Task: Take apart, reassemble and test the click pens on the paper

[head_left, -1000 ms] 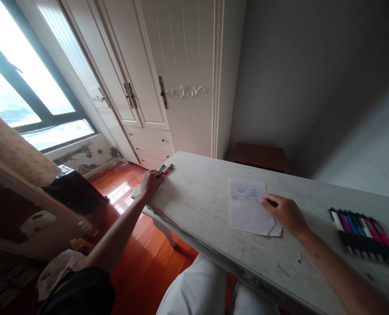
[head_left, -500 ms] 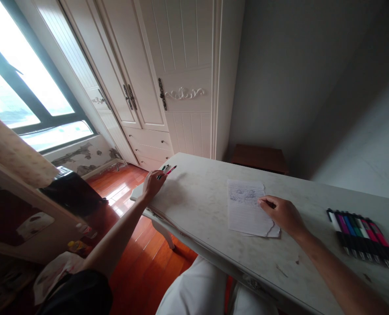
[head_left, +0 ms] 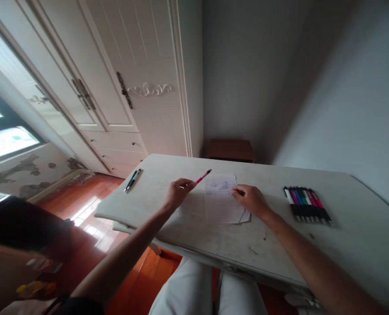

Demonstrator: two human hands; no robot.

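Note:
My left hand (head_left: 178,193) is closed round a pink pen (head_left: 203,176), whose dark end points up and to the right. It is held just left of a lined sheet of paper (head_left: 221,208) covered in scribbles on its upper part. My right hand (head_left: 252,201) is pinched at the sheet's right edge; a dark spot shows between its fingers, too small to make out. Two pens (head_left: 133,180) lie side by side near the table's left end. To the right, several pens (head_left: 306,204) with coloured barrels and black grips lie in a neat row.
The pale table (head_left: 188,229) has dark marks near its front edge. Behind it stand a white wardrobe (head_left: 148,118) and a low brown wooden piece (head_left: 231,148). A dark box-like object (head_left: 26,223) is on the floor at left.
My left hand has brought the pink pen from the table's left end rightwards, close to the paper. My right hand remains by the sheet. The view has turned to the right.

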